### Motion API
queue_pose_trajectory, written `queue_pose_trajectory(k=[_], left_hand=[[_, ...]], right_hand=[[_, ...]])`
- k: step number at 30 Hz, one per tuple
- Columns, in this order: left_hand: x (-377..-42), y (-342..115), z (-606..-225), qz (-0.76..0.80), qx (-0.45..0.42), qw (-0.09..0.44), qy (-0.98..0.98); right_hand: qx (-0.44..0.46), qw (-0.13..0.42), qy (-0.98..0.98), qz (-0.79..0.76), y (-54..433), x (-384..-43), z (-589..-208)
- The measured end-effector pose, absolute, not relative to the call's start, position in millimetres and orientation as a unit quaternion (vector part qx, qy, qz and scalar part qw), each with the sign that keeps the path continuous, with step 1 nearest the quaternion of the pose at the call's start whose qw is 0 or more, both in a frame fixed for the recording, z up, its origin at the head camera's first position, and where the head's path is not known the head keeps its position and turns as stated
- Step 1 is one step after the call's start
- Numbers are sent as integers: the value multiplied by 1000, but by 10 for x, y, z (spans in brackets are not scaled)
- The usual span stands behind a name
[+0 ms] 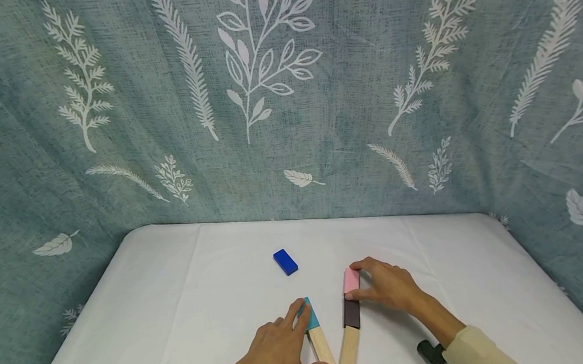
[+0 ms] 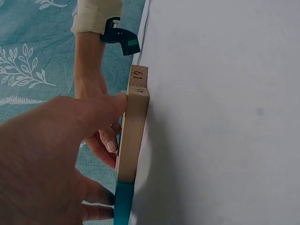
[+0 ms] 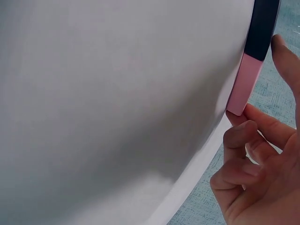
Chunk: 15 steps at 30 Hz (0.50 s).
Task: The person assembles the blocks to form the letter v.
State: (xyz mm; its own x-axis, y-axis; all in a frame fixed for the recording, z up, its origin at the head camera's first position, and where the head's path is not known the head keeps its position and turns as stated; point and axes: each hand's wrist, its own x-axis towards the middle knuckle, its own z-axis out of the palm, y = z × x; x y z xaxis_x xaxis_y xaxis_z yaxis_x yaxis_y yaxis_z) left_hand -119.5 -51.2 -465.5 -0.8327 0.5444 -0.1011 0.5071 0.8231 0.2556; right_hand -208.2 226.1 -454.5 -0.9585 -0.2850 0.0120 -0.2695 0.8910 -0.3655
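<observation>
Two rows of small blocks form a narrow V on the white table, close together at the near end. The left row has a plain wooden block (image 1: pixel 322 346) with a teal block (image 1: pixel 313 321) beyond it. My left hand (image 1: pixel 276 349) spans this row, thumb at the wooden block's near end and fingers at the teal block. In the right row, a wooden block (image 1: pixel 350 351), a dark brown block (image 1: pixel 351 313) and a pink block (image 1: pixel 351 280) lie end to end. My right hand (image 1: pixel 389 285) holds the pink block, forefinger at its far end, thumb by the dark block's joint.
A blue block (image 1: pixel 285 262) lies alone farther back on the white-covered table (image 1: pixel 227 278). A green leaf-patterned curtain (image 1: pixel 350 143) hangs behind the table. On the right wrist sits a dark camera (image 1: pixel 430 353). Printed numbers show on the wooden block ends (image 2: pixel 138 74).
</observation>
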Motion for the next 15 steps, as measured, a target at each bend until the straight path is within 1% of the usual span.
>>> queue_pose_trajectory(k=[11, 15], left_hand=[[-1206, -506, -4623, 134, 272, 97, 948], [-1197, -474, -4596, 141, 288, 86, 943]], right_hand=[[-144, 20, 973, -180, 2264, -2061, -4555], [-142, 22, 972, -183, 2263, -2056, -4554]])
